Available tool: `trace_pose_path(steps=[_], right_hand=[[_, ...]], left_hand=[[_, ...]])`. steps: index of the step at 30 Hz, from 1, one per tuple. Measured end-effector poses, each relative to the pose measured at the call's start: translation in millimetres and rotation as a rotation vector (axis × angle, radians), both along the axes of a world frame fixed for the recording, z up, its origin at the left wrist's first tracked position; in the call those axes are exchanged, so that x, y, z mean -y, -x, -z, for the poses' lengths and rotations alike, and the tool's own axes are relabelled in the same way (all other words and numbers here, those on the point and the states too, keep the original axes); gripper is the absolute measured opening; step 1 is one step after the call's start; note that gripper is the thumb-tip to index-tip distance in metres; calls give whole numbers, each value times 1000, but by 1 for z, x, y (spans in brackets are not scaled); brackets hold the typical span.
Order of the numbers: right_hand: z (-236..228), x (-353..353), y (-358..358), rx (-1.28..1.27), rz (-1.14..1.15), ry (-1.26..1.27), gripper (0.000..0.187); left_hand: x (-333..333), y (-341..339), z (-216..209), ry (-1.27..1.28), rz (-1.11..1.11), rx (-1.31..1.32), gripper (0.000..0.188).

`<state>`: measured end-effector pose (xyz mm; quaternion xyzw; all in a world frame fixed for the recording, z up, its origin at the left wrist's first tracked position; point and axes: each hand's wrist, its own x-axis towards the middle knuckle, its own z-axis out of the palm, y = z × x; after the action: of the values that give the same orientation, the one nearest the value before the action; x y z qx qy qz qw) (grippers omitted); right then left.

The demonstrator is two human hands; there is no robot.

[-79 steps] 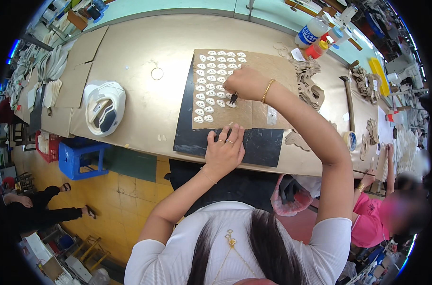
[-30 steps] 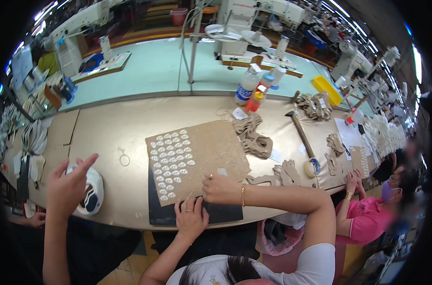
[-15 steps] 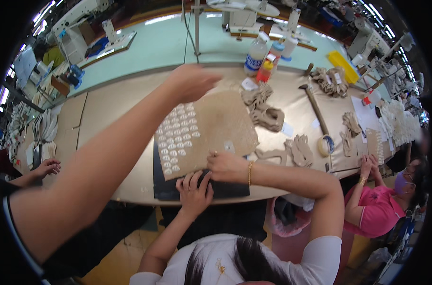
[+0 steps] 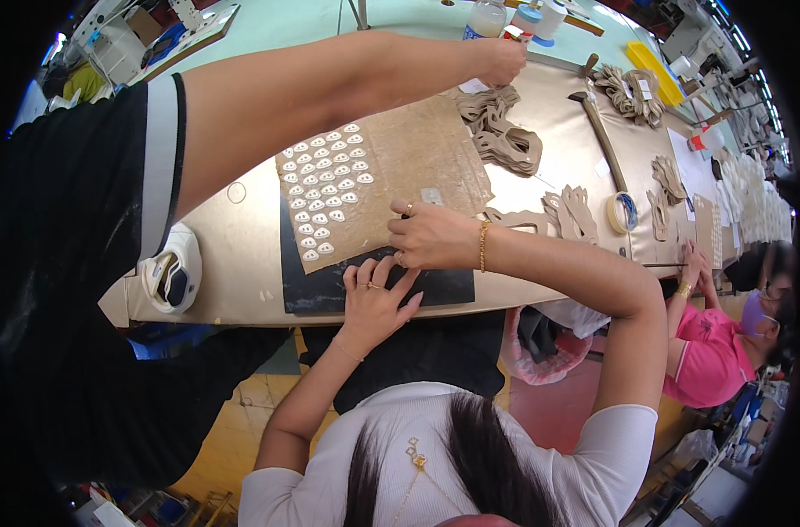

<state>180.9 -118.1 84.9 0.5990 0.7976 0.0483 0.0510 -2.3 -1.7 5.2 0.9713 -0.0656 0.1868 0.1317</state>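
Note:
My left hand [image 4: 373, 300] rests on the black mat [image 4: 321, 294], fingers spread and bent, their tips close to my other hand. My right hand [image 4: 435, 235], wearing a gold bracelet, is closed with its fingers curled at the lower edge of a brown sheet [image 4: 400, 145]. Whatever it pinches is hidden. Rows of small white pieces with holes [image 4: 321, 180] lie on the sheet's left part. A small translucent square [image 4: 430, 195] sits near my right fingers. Tan cut pieces [image 4: 518, 218] lie beyond my right wrist.
A standing person's bare arm [image 4: 329, 83] crosses above the sheet from the left, the hand at a red bottle [image 4: 516, 37]. A white shoe [image 4: 173, 270] stands left. Rightward are a hammer [image 4: 604, 140], a tape roll [image 4: 622, 212] and a co-worker in pink [image 4: 712, 356].
The other person's arm has swung right, its hand now at the red bottle. A white shoe has come into view on the left. My hands stay together at the sheet's lower edge.

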Motion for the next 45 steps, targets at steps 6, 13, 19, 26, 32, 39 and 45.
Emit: trace_pose_path(steps=[6,13,19,26,32,39,45], right_hand=[[7,-1,0,3,-14,-6,11],[-6,4,-12,34,117,-116,9],[-36,86,-40,-495,905,-366,29],[47,165,17,-619,1373,-304,12],[72,160,40,-593,1375,-517,12],[60,152,35,-1028,1401,-640,13],[41,87,46,-1540,1216,-420,11]], left_hand=[[4,-5,7,-20,-32,-13,43],[8,-11,3,-1,-42,-24,43],[8,-9,3,12,-64,-5,46],[6,-7,9,95,-48,83,54],[6,-7,10,110,-54,118,50],[5,-7,8,93,-41,111,34],[5,-9,4,120,9,123,30]])
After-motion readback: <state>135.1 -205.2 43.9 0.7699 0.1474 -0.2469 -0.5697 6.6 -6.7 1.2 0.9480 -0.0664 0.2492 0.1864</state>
